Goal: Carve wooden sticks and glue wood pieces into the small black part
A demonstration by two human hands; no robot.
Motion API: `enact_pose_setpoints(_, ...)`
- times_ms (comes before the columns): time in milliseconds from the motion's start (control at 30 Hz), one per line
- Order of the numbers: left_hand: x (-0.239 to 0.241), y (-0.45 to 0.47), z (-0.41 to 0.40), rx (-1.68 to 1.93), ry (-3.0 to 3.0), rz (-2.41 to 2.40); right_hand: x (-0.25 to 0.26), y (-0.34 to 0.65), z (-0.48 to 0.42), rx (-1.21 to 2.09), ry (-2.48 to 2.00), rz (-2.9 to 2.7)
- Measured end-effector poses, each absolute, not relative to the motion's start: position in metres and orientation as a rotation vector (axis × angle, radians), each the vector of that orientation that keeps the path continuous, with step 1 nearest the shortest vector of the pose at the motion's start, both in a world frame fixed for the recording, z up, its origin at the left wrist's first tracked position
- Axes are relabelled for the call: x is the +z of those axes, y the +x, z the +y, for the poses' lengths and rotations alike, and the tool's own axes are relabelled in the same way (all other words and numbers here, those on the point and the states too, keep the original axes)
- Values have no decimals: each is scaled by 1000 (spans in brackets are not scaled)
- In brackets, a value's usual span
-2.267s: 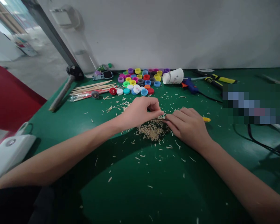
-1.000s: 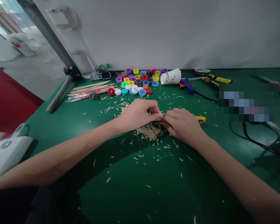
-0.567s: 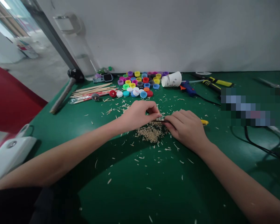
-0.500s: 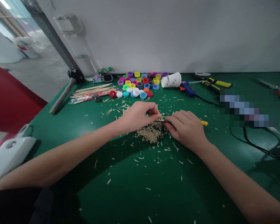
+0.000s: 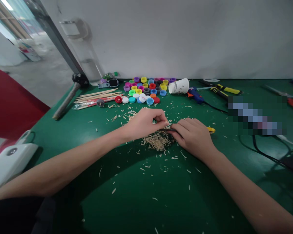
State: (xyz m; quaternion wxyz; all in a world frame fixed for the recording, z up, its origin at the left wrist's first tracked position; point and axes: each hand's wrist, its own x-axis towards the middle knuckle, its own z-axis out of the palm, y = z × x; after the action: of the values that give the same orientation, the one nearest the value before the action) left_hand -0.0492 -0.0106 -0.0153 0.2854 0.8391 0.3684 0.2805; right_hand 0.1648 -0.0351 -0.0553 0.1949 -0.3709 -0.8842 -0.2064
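Note:
My left hand (image 5: 146,121) is closed in a pinch above the pile of pale wood shavings (image 5: 158,141), thumb and forefinger pressed together. What sits between those fingertips is too small and hidden to name. Wrapped round a utility knife, my right hand (image 5: 194,138) lies low over the table just to the right. The knife's yellow end (image 5: 211,130) sticks out past the right side of that hand, and its dark blade points left under my left fingertips. My palm hides most of the knife's handle.
Coloured bottle caps (image 5: 144,89) stand at the back, beside a tipped paper cup (image 5: 179,86) and a blue glue gun (image 5: 195,96). Wooden sticks (image 5: 97,94) and a hammer (image 5: 66,100) lie at left. Pliers (image 5: 219,93) and a blurred-out item (image 5: 256,115) occupy the right. Shavings litter the green table (image 5: 127,208).
The view has shifted slightly. My right hand and the knife have edged a little left, closer to my left fingertips. My left hand keeps its pinch.

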Motion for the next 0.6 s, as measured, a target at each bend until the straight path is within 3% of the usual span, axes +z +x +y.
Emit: enact_pose_setpoints(600, -16, -50, -8, 736, 2245, 947, -53, 165, -38, -630, -977, -2413)
